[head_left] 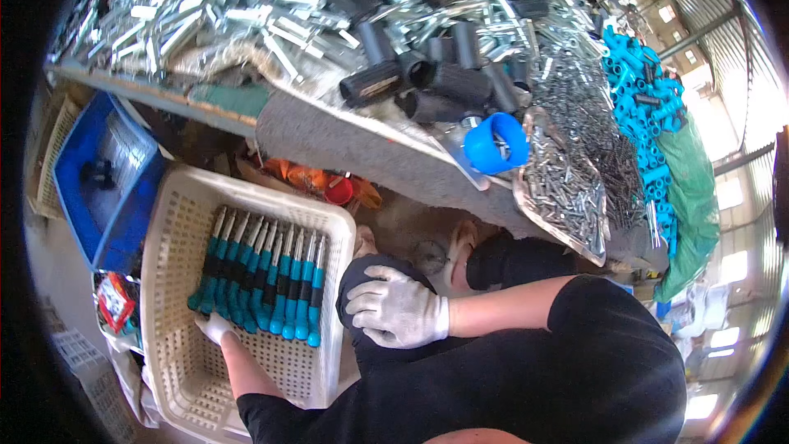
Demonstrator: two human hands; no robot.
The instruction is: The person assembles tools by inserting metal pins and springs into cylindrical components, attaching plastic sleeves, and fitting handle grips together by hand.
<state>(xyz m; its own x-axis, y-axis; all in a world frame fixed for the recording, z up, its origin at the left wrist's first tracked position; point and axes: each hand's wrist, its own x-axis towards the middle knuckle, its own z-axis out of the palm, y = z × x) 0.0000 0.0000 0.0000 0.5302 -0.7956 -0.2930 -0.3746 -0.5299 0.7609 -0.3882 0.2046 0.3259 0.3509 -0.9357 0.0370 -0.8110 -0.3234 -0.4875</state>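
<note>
Inside a white perforated plastic crate (246,177), several hand tools with teal-and-black handles and bare metal shafts (267,275) lie side by side in a row. Their shafts point toward the workbench and their rounded handle ends toward me. My left hand (215,326), in a white glove, reaches into the crate at the handle ends on the row's left side. Most of its fingers are hidden, so its grip does not show. My right hand (397,307), also gloved, lies flat with fingers apart on my dark-clothed knee and holds nothing.
The workbench edge (345,136) crosses ahead, heaped with metal rods (181,0), black sleeves (448,74), small metal pins (567,189) and teal plastic parts (645,107). A blue cup (496,144) sits near that edge. Left of the crate stands a blue bin (107,173).
</note>
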